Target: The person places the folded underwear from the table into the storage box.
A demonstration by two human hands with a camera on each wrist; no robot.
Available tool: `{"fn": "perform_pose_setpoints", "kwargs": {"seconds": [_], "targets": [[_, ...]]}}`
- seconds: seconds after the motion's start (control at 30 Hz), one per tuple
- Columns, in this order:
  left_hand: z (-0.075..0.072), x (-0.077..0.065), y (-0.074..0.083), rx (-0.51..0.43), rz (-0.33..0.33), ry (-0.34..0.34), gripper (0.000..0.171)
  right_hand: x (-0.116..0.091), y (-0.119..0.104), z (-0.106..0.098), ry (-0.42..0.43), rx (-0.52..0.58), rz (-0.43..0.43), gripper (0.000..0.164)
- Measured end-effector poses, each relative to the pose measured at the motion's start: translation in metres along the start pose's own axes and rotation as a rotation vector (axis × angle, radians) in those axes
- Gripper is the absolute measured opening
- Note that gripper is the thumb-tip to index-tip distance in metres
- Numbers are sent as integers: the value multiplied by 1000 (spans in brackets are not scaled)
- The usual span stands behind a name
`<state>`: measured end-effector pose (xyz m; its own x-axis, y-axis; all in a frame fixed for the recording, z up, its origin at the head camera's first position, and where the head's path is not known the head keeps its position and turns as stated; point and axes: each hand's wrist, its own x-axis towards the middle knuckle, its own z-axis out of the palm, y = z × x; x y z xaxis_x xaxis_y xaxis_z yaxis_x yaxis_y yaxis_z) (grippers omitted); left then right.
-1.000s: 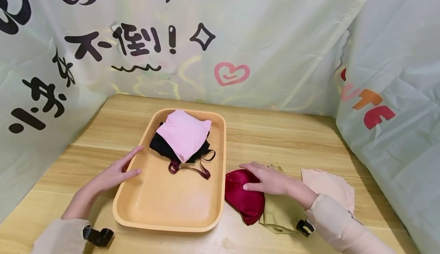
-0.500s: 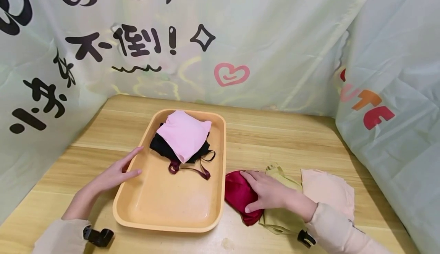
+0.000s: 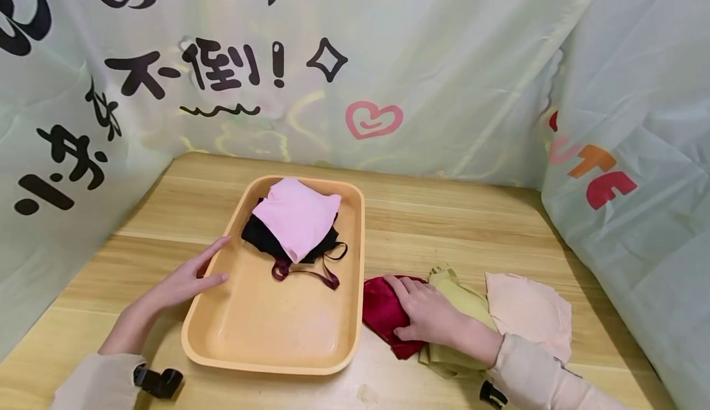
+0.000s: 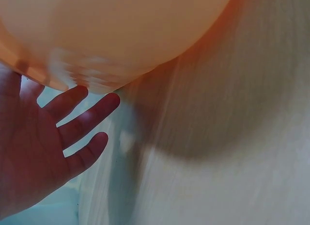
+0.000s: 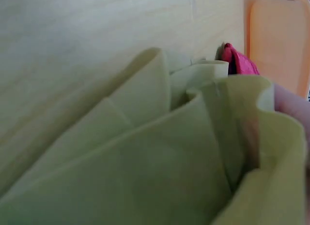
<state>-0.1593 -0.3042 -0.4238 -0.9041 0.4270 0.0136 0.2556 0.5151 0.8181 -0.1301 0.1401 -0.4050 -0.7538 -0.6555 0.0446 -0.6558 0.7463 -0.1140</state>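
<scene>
A dark red satin bra (image 3: pixel 383 311), folded to a cup shape, lies beside the right wall of the orange tray (image 3: pixel 277 348). My right hand (image 3: pixel 429 311) grips it from above, fingers bent over its far part and thumb on the near side. Under that hand and wrist is an olive-green folded garment (image 3: pixel 466 299); its loose folds (image 5: pixel 145 162) fill the right wrist view. My left hand (image 3: pixel 188 280) rests at the tray's left rim with thumb and forefinger against it. In the left wrist view its other fingers (image 4: pixel 89 120) spread loosely below the tray wall.
Inside the tray, a pink folded garment (image 3: pixel 299 213) lies on a black one (image 3: pixel 257 237), with dark straps (image 3: pixel 310 276) trailing out. A pale peach garment (image 3: pixel 532 311) is on the wooden table (image 3: pixel 444 231) at the right. Printed cloth sheets (image 3: pixel 444 58) enclose the back and sides.
My right hand has shifted toward the near side over the dark red bra, its fingers bending more. More of the olive garment shows now. The left hand and tray stay put.
</scene>
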Motion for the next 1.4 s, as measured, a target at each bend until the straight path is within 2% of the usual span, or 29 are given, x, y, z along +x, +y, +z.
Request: {"fn": "perform_pose_setpoints", "kwargs": {"seconds": [0.27,0.5,0.73,1.03,1.4], "targets": [[0,0,1,33,-1,8,69,-2,5,-6,77,69,4,88],[-1,1,1,19,-3,10,70,-4,12,-20,155,106,53,76],[-2,0,2,59,5,22,69,-6,15,-30,196,127,112,77],[0,-1,2,11,11,4,69,-9,17,-37,202,97,110,74],[0,-1,1,-1,18,2,69,0,17,-68,266,120,103,70]]}}
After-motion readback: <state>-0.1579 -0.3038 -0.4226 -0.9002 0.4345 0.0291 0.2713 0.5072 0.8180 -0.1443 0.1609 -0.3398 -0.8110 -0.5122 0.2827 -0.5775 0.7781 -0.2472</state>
